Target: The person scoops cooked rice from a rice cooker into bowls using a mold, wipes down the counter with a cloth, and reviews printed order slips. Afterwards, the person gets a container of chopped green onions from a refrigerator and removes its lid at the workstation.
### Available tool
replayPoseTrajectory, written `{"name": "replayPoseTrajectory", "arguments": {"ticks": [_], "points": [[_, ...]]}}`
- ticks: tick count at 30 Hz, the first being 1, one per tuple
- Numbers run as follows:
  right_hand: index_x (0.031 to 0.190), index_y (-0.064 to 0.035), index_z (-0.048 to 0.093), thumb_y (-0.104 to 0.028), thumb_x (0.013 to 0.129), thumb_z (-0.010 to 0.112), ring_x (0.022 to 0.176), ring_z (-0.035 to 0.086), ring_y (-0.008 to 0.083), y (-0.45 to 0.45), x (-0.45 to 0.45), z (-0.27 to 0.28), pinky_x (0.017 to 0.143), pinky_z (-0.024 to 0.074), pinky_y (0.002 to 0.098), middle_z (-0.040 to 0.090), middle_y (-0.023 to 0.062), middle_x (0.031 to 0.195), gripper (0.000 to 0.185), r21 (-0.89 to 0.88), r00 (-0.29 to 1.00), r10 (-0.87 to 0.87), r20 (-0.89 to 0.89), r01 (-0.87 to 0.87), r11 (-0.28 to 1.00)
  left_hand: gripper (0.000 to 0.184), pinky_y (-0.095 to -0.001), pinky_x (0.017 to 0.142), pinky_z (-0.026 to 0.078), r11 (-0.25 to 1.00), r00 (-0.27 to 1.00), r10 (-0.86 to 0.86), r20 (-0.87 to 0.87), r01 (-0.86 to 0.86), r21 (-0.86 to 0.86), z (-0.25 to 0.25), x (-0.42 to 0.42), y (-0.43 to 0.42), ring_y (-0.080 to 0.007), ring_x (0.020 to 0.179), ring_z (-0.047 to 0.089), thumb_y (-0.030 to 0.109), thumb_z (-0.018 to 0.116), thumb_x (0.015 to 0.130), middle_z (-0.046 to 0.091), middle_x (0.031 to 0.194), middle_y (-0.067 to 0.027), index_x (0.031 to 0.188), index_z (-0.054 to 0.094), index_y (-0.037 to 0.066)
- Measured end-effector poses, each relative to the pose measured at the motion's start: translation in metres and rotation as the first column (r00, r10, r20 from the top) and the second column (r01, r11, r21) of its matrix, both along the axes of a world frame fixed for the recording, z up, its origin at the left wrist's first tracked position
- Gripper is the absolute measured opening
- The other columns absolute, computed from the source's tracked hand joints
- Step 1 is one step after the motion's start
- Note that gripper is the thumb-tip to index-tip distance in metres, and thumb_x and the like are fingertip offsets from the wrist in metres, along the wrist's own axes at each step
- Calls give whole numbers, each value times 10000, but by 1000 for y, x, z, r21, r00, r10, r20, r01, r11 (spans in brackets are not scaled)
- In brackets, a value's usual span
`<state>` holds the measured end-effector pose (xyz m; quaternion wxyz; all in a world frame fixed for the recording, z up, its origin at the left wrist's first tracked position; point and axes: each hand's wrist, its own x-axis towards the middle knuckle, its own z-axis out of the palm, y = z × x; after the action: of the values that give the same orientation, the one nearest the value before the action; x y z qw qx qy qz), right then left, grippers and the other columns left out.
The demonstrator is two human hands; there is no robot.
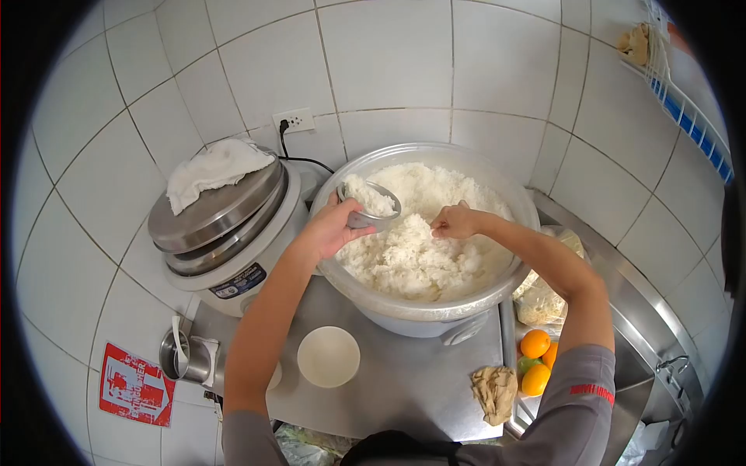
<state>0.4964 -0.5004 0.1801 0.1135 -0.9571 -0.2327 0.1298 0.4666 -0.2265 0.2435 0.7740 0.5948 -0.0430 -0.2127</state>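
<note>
My left hand (332,227) grips a small metal bowl (379,220) by its side, thumb near the rim. The bowl is tilted and has white rice (365,194) in it. It hangs over the left part of a large round tub (423,312) filled with cooked rice (412,268). My right hand (457,221) is closed, low over the middle of the rice mound. Whatever it may hold is hidden by the fingers and the rice.
Left of the tub stands a rice cooker (287,241), a white cloth (214,169) on its lid. A white bowl (329,356) sits in front on the metal counter (404,373). A crumpled brown cloth (495,394) and oranges (535,343) lie at right.
</note>
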Motion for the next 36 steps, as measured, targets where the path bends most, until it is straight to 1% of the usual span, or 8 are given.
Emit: {"name": "replayPoseTrajectory", "arguments": {"ticks": [6,11,14,16,21,24,28,36], "points": [[882,-42,637,-374,819,571,733,529,121,-15,-1,6,677,427,296,609,26,764,344,243,907,89,-411,15,970,668,-409,889,444,998,997,9,72,-13,58,10,-9,9,-236,1109,414,33,426,826,285,1279,-87,1363,63,194],[911,-56,640,-362,773,615,763,560,130,-42,-2,55,629,443,292,624,67,835,337,333,939,-90,-330,206,920,659,-418,894,433,999,997,-33,63,31,36,-2,-5,14,-237,1103,417,53,439,833,286,1285,-74,1364,76,196],[950,-52,630,-327,780,604,810,588,176,-32,2,111,702,439,343,636,88,870,325,73,985,-159,-62,163,984,551,-428,896,445,998,998,-56,5,56,-9,-9,-5,-2,-258,1087,440,37,453,828,327,1231,-111,1294,166,101],[953,-110,637,-273,797,572,825,595,224,-3,-14,120,760,393,341,649,72,811,235,-37,867,-236,439,280,959,458,-431,890,459,998,998,-54,-39,52,-47,-11,-8,-24,-273,1068,454,30,455,827,351,1183,-137,1226,232,46],[918,-182,621,-105,756,508,869,548,192,60,-58,63,772,346,316,609,39,788,211,-447,425,261,867,431,784,328,-429,863,486,972,978,-101,-184,58,-227,-20,3,-54,-298,1025,468,51,429,836,370,1090,-173,1123,281,-5],[900,-159,625,-95,747,507,878,532,182,14,-48,88,796,328,304,605,27,773,204,-162,491,-73,868,420,893,306,-424,866,486,990,1000,10,-30,-14,-139,-21,-5,-56,-296,1024,466,61,410,843,372,1087,-171,1114,278,14],[812,-171,643,-135,762,527,938,509,164,-49,-44,89,807,315,306,626,5,807,132,-549,707,19,707,532,644,401,-410,852,492,993,999,30,38,-26,-115,-17,0,-43,-285,1027,465,38,407,821,363,1121,-160,1181,231,56],[778,-148,629,-136,749,521,839,551,165,-70,-78,71,831,278,330,626,28,766,113,-607,813,-132,567,521,600,709,-401,832,496,987,997,33,74,-20,-160,-13,-14,-27,-271,991,491,31,406,800,356,1180,-156,1364,-9,138]]}}
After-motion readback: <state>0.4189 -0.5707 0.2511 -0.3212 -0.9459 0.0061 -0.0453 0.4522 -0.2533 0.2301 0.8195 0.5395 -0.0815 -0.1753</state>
